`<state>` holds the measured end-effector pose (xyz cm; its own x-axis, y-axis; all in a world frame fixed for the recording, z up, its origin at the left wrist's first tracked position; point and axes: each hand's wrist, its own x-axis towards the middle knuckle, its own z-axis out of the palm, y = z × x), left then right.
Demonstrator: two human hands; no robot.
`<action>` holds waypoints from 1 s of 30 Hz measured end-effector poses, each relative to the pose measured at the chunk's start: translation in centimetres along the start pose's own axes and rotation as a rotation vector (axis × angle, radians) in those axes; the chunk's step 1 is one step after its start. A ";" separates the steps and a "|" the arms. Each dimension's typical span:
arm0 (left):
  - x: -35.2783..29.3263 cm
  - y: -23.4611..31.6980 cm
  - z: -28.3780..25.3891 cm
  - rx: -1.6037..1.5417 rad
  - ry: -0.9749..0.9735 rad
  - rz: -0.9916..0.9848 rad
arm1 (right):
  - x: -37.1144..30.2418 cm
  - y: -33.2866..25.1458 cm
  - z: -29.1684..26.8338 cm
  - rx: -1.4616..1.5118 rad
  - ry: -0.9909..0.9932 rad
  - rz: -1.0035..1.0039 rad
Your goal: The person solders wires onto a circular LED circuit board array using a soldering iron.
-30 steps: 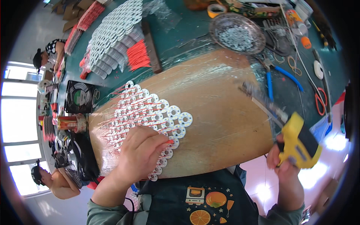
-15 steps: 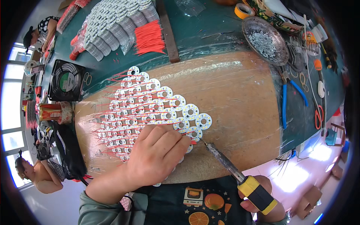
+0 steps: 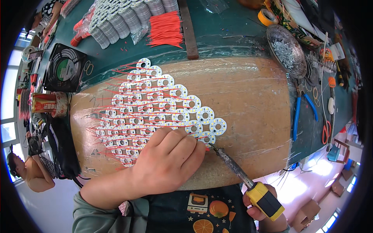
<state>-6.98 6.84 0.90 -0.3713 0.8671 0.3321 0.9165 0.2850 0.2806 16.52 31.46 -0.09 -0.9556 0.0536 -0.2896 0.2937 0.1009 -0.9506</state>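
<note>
My left hand [image 3: 169, 161] is closed in a pinch over the lower right of the ring-shaped LED boards [image 3: 180, 115]. A bit of red wire [image 3: 207, 149] shows at its fingertips, though the fingers hide most of it. White boards with yellow dots lie in slanting rows, thin red wires trailing leftward across them. My right hand [image 3: 254, 209] is wrapped round the yellow and black handle of a soldering iron [image 3: 239, 173]. The iron's tip is beside the left fingertips, just below the lowest visible board at the right edge; whether it touches anything, I cannot tell.
Behind the brown work board [image 3: 256, 101] stand stacked ring boards [image 3: 128, 19] and a pile of red wires [image 3: 166, 30]. At right are a metal dish [image 3: 286, 52], blue-handled pliers [image 3: 297, 112] and red scissors [image 3: 326, 133]. A black fan [image 3: 65, 68] stands left. Two other people sit leftward.
The whole view has shifted and turned slightly. Both hands keep their grips; the iron's tip is slightly closer to the left fingertips. Boards seen below my left hand earlier are now hidden.
</note>
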 end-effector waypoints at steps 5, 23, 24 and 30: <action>0.1 0.1 0.1 0.001 -0.002 0.002 | 0.3 -0.3 -0.4 0.012 -0.050 0.048; 0.1 0.1 0.0 -0.013 -0.024 0.000 | 0.9 -0.9 -0.4 -0.062 -0.087 0.017; 0.1 0.1 0.0 -0.013 -0.024 0.000 | 0.9 -1.0 -0.3 -0.047 -0.075 0.017; 0.1 0.1 0.0 -0.022 -0.016 0.001 | 0.6 -0.7 0.0 0.001 -0.022 0.003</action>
<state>-6.93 6.92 0.91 -0.3674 0.8741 0.3177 0.9136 0.2750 0.2996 15.79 31.38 0.37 -0.9550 0.0316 -0.2950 0.2967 0.0999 -0.9497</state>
